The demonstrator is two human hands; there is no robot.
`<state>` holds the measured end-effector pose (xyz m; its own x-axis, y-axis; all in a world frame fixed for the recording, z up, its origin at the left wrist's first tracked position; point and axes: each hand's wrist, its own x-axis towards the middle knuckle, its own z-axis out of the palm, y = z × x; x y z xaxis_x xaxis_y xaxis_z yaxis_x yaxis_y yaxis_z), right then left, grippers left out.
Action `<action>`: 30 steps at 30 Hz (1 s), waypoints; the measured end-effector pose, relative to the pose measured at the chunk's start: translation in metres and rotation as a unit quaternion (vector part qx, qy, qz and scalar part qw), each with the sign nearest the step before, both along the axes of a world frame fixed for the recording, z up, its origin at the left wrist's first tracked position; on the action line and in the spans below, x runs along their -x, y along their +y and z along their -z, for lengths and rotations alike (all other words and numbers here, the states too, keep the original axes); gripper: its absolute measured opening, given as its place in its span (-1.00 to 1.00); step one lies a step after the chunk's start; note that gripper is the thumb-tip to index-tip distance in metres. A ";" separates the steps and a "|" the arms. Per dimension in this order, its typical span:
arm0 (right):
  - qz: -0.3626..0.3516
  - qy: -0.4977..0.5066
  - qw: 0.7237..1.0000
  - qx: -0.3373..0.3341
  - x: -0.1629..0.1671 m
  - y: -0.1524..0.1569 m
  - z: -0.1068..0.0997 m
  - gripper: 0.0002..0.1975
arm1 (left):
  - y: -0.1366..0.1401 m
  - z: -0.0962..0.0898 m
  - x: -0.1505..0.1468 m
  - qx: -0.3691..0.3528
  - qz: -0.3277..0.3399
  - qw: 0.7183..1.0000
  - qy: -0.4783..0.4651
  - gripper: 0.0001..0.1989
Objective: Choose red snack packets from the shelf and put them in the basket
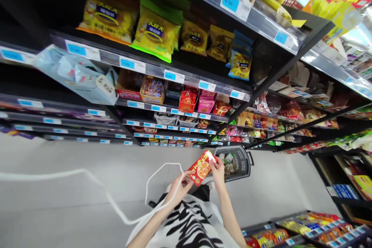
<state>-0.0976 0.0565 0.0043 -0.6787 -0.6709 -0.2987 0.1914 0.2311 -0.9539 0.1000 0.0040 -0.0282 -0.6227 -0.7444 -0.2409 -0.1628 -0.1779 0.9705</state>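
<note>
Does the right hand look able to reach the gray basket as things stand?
Probably yes: nothing visible stands between the right hand and the gray basket, but that hand grips the red packet and may need freeing, then lowering.

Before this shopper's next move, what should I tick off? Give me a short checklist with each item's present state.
1. Left hand on the red packet: ok, gripping its lower end.
2. Right hand on the packet: ok, gripping its upper end.
3. Packet's pictured front facing the camera: ok.
4. Packet's small print readable: not ok, too small here.
5. Basket upright: ok, open side up, with packages inside.
6. White cord clear of the left hand: cannot tell; it crosses it in this view.
</note>
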 end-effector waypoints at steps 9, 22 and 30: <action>-0.002 -0.035 0.999 0.008 -0.005 -0.005 -0.003 -0.50 | -0.006 -0.005 -0.004 -0.010 -0.004 1.000 0.010 -0.63; -0.012 -0.032 0.999 0.003 -0.005 -0.014 -0.002 -0.49 | -0.009 -0.006 -0.006 0.036 -0.041 0.998 0.013 -0.69; -0.022 -0.035 0.999 -0.007 -0.006 -0.007 -0.001 -0.55 | -0.011 -0.005 -0.010 0.187 -0.087 0.977 -0.050 -0.78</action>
